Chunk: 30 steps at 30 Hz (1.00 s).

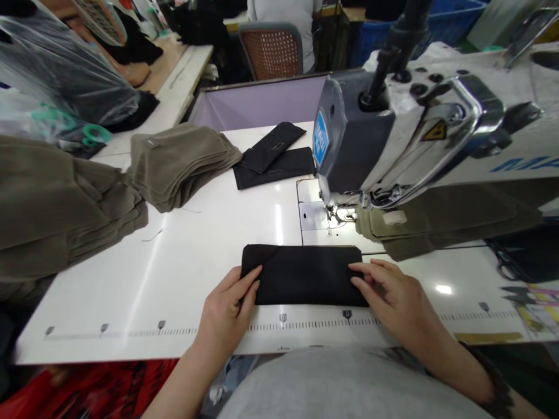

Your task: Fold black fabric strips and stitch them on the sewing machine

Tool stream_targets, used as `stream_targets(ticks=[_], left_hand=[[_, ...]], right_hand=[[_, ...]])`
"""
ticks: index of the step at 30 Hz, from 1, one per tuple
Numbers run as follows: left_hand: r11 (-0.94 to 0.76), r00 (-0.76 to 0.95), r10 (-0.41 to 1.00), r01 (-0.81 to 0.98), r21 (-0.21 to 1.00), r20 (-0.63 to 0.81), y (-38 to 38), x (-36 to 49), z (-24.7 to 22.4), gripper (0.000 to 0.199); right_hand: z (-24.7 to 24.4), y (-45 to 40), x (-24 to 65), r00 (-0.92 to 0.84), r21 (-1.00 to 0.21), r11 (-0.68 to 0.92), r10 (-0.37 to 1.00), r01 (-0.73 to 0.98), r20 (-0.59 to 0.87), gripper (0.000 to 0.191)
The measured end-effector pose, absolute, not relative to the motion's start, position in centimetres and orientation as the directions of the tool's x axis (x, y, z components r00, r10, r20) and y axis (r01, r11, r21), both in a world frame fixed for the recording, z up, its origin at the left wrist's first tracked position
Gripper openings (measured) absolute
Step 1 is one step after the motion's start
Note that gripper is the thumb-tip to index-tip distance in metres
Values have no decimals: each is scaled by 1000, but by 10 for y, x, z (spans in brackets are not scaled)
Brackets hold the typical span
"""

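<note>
The black fabric piece [310,274] is lying flat near the front edge of the white table [209,238], its long side running roughly along the printed ruler [347,315]. Your left hand [222,305] is lightly grasping its left end and your right hand [399,294] its right end, thumbs and fingertips on top, probably holding it straight and smooth; you are hiding whatever fingers lie beneath. Just beyond, the sewing machine [358,134] is standing with its needle area close to the piece. Farther back, two black pieces [273,166] are overlapping, while grey-brown stacks [179,160] are sitting leftward, seemingly within reach, and olive pieces [454,215] are lying beneath the machine's arm.
</note>
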<state>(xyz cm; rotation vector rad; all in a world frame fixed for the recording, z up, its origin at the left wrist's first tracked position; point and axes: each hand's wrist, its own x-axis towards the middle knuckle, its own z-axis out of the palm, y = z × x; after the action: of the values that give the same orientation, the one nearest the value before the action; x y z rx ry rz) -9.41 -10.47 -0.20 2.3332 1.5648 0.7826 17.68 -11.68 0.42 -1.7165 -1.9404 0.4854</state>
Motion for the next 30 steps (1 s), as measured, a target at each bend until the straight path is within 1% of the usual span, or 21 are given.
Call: stream_targets(ticks=[3, 8, 14, 21, 26, 30], left_hand=[[-386, 271, 915, 802, 456, 299, -105, -95, -2, 26], [-367, 251, 922, 806, 464, 294, -105, -93, -2, 25], [-385, 284, 919, 798, 463, 274, -103, -94, 0, 26], [-388, 282, 915, 806, 447, 287, -103, -95, -1, 26], [-381, 277, 919, 805, 455, 280, -104, -94, 0, 26], [-375, 272, 922, 801, 467, 274, -104, -94, 0, 26]], right_hand=[[8, -115, 175, -72, -569, 105, 994, 815, 80, 24], [10, -112, 174, -54, -583, 73, 997, 809, 50, 24], [11, -109, 173, -36, -576, 40, 999, 817, 17, 25], [12, -107, 172, -37, -581, 32, 999, 814, 3, 27], [13, -107, 172, -21, -572, 30, 1000, 820, 21, 27], [15, -105, 172, -28, -567, 23, 1000, 824, 1, 28]])
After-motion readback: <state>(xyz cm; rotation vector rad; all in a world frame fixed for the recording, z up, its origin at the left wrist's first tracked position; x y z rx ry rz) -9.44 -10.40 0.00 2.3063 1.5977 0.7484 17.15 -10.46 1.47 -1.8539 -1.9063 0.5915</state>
